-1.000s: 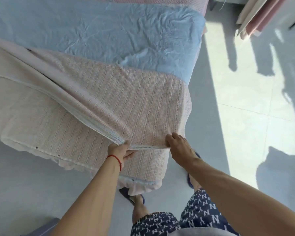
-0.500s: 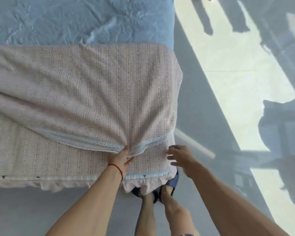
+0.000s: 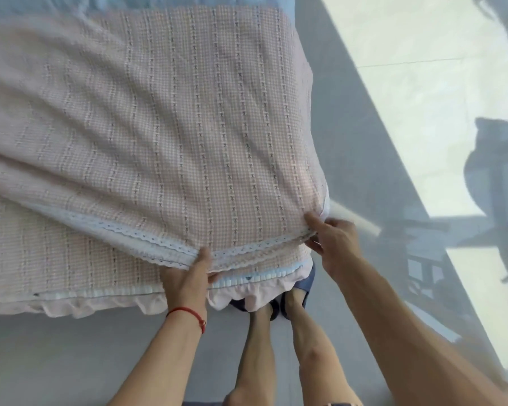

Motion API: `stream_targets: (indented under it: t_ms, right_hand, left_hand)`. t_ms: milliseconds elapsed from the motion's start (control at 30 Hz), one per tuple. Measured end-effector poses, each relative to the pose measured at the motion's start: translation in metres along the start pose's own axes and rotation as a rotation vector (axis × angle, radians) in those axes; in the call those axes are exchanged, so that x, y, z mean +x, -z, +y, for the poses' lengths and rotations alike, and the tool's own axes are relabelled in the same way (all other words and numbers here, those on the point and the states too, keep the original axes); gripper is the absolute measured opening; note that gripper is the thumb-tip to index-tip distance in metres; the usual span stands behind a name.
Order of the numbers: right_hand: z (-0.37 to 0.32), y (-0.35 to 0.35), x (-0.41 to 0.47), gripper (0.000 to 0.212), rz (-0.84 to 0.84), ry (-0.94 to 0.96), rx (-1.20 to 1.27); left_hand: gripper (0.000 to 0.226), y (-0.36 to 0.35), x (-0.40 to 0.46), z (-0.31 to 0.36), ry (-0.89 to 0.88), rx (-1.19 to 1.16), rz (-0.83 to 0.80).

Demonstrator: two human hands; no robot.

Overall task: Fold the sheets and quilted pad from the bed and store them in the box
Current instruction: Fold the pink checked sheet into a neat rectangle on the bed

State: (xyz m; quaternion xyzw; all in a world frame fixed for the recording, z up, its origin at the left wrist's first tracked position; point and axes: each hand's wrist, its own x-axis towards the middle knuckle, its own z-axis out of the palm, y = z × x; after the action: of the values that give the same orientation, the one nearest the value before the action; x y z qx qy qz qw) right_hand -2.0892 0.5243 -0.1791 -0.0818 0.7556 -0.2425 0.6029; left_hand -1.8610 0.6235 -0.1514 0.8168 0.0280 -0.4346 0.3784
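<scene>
Pink quilted pad [image 3: 165,118] hem: right hand [image 3: 333,244] now pinching corner; left hand [image 3: 188,278] still gripping.

The quilted pad [image 3: 165,118] lies folded over itself on the bed [image 3: 264,4], its upper layer's trimmed edge [image 3: 147,238] running across just behind the bed's near edge, with the lower layer showing in front of it at the left. The left hand [image 3: 188,276] holds that trimmed edge near the middle of the bed's near side, and the right hand [image 3: 332,238] holds it at the bed's right corner, to the right of and slightly behind the left hand. The person's feet [image 3: 279,303] stand on the floor [image 3: 364,142] just before the bed between the two arms, and the floor stretches away to the right of the bed.
</scene>
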Motion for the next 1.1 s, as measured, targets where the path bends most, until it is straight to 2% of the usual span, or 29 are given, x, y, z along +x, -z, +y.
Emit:
stream_targets:
  t_ms: [133,300,400,567,667,800,933,1100]
  right_hand:
    - [0.034,0.005,0.009,0.023,-0.045,-0.011,-0.065]
    - [0.035,0.006,0.01,0.019,-0.039,0.022,0.014]
    - [0.038,0.011,0.0,0.019,-0.038,-0.003,0.074]
    - [0.04,0.003,-0.007,0.024,-0.063,-0.029,0.1]
    - [0.034,-0.001,-0.007,0.032,-0.166,-0.035,0.042]
    - [0.028,0.004,-0.01,0.031,-0.15,0.07,0.079]
    - [0.037,0.003,-0.018,0.027,-0.143,0.064,0.046]
    - [0.052,-0.002,-0.023,0.027,-0.103,0.078,0.029]
  left_hand:
    - [0.023,0.002,0.001,-0.013,0.093,0.004,-0.037]
    - [0.027,0.004,-0.001,-0.015,0.008,-0.024,-0.016]
    - [0.015,0.005,-0.008,-0.015,-0.058,-0.017,0.03]
    - [0.023,0.0,-0.014,-0.013,-0.087,-0.053,-0.005]
    - [0.019,0.0,-0.014,-0.014,-0.104,-0.021,-0.019]
    - [0.006,0.003,-0.016,-0.018,-0.105,0.005,-0.005]
    - [0.028,0.007,-0.009,-0.027,-0.099,0.016,0.039]
    - [0.023,0.008,-0.005,-0.035,-0.134,0.144,0.096]
